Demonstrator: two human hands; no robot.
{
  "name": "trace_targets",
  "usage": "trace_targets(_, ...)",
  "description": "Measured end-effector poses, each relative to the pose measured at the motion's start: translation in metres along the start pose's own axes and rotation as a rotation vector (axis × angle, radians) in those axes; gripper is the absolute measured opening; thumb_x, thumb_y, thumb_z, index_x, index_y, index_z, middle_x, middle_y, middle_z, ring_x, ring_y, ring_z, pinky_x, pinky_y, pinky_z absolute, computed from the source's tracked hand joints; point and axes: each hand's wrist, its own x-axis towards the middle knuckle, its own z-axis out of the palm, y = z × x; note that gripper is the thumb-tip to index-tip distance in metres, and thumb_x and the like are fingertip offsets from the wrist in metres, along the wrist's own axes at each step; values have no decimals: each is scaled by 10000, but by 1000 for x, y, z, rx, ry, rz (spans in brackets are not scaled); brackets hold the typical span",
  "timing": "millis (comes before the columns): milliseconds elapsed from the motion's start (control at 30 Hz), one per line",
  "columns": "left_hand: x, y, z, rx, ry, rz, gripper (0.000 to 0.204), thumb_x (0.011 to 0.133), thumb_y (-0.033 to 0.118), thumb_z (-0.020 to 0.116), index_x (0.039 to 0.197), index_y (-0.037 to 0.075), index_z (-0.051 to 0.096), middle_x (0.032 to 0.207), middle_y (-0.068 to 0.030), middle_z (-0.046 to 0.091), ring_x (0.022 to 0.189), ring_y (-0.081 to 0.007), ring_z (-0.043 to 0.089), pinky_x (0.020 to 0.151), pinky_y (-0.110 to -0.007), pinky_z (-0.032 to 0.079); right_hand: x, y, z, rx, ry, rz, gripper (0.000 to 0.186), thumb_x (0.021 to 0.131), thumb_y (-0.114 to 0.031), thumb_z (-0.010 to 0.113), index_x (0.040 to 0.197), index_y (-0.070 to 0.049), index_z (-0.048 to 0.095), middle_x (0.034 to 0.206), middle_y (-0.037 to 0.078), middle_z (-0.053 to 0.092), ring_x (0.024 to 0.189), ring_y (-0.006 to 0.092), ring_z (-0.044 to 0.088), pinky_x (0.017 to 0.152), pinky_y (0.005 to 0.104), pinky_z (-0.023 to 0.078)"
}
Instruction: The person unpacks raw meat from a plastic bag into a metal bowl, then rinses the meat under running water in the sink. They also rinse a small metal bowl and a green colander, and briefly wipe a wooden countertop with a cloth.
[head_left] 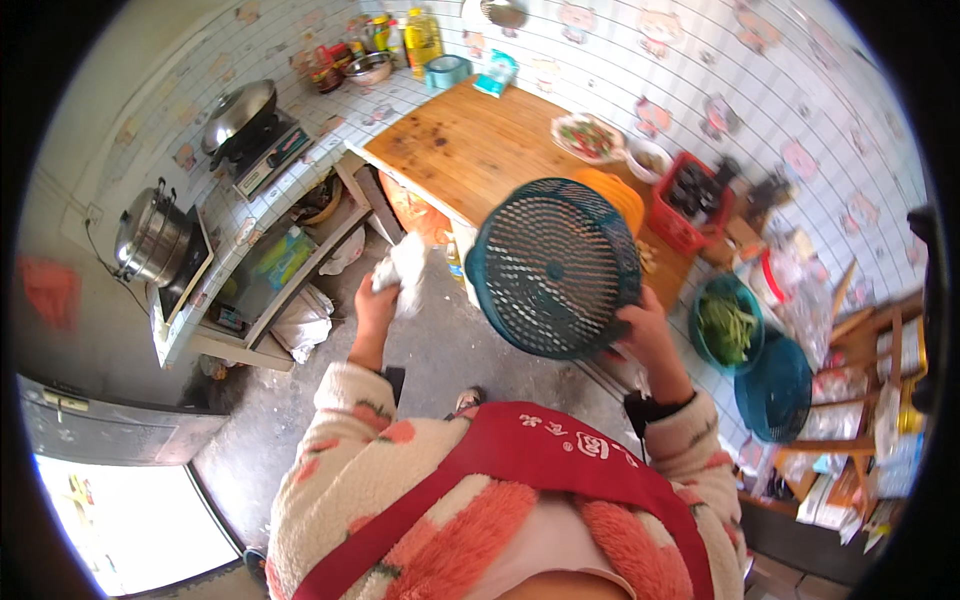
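My left hand (375, 312) is closed round a crumpled white cloth or thin bag (408, 268), too blurred to tell which. It hangs over the floor, left of the wooden worktop. In my right hand (650, 342) is a dark green plastic colander (555, 265), gripped by its rim at the lower right. The colander is tilted so that its round slotted bottom shows, and nothing is seen in it. It hides part of the worktop's near edge and part of an orange round thing (612, 198) behind it.
The wooden worktop (470, 130) bears a plate of food (587, 138), a white bowl (650, 160) and a red basket (690, 203). Leafy greens fill a green basket (726, 325) at right, beside a blue-green basin (775, 390). At left stand a steel pot (155, 240) and a lidded wok (240, 115).
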Motion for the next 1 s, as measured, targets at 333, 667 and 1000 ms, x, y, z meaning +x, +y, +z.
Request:
trace_targets(333, 17, -49, -126, -16, 235, -229, 316, 672, -30, 605, 976, -12, 523, 869, -67, 590, 780, -152, 559, 690, -275, 457, 276, 95, 186, 325, 58, 810, 267, 724, -76, 485, 959, 46, 448, 724, 190, 547, 471, 265, 535, 494, 418, 513)
trace_targets(667, 69, -27, -69, -498, -118, -223, 275, 749, 15, 525, 1023, -5, 512, 902, -70, 590, 798, -162, 571, 694, -290, 459, 245, 47, 256, 174, -223, 434, 463, 865, -361, 445, 1223, -83, 347, 904, 126, 565, 584, 169, 576, 516, 281, 474)
trace_targets(1000, 36, 61, 44, -464, -606, -524, 273, 772, 137, 532, 979, -39, 499, 605, -132, 560, 368, -184, 525, 283, -281, 419, 124, 9, 261, 673, -603, 444, 492, 910, -422, 235, 1206, -48, 356, 1048, 82, 506, 923, 181, 528, 747, 302, 463)
